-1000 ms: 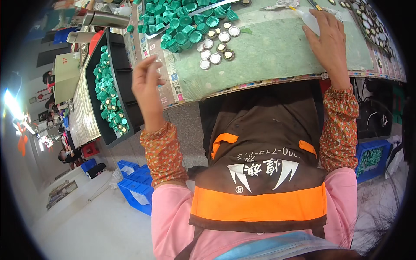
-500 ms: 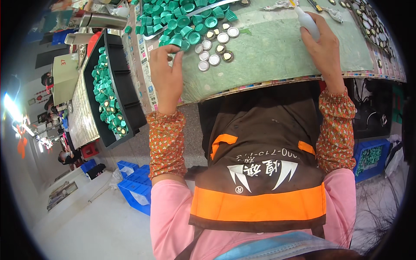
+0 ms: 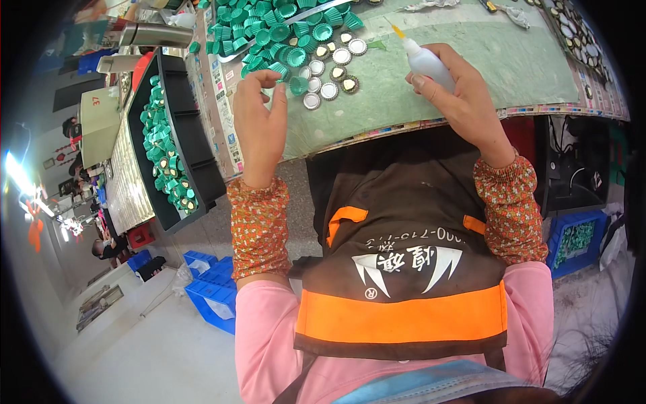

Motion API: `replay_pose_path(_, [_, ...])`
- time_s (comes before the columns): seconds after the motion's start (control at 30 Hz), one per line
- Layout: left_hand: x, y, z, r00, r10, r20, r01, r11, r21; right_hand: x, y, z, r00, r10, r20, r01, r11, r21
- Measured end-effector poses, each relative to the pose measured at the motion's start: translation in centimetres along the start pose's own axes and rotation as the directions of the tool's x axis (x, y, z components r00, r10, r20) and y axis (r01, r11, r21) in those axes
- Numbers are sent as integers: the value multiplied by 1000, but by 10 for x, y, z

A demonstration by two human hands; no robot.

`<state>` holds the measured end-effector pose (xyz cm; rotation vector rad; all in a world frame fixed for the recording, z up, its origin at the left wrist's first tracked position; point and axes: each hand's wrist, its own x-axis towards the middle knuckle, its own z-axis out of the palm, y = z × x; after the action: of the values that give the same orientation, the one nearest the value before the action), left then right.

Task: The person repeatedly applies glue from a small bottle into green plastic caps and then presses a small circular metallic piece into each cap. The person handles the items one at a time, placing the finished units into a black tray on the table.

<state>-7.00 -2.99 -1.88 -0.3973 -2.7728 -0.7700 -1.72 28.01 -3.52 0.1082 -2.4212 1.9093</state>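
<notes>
My left hand (image 3: 259, 118) is closed in a pinch at the edge of the green pile. At its fingertips is a small fluted green cup (image 3: 298, 85), its open side up. My right hand (image 3: 461, 94) wraps round a white squeeze bottle (image 3: 429, 65), tilted so its thin yellow nozzle points up and left. Between the hands, nearer the left, lie several crimped bottle caps (image 3: 329, 91), some silvery white and some dark with a cream-coloured piece inside. The heap of green cups (image 3: 269, 30) spreads beyond my left hand.
A green sheet (image 3: 498, 74) covers much of the table. A strip (image 3: 313, 13) crosses the green heap. At left stands a black tray (image 3: 192, 121) of green cups, some with cream pieces; more caps (image 3: 575, 37) lie far right. Blue crates (image 3: 214, 289) sit on the floor.
My right hand has brought the squeeze bottle left and nearer, tipping its nozzle leftward. A green cup now shows at my left fingertips, slightly apart from the heap.
</notes>
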Motion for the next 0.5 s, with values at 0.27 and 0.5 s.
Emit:
replay_pose_path(0.27, [-10, 4, 14, 992, 124, 8, -124, 983, 134, -8, -9, 21, 994, -17, 107, 18, 1000, -5])
replay_pose_path(0.5, [-27, 31, 12, 959, -177, 219, 281, 666, -691, -17, -23, 51, 983, 43, 180, -87, 966, 245])
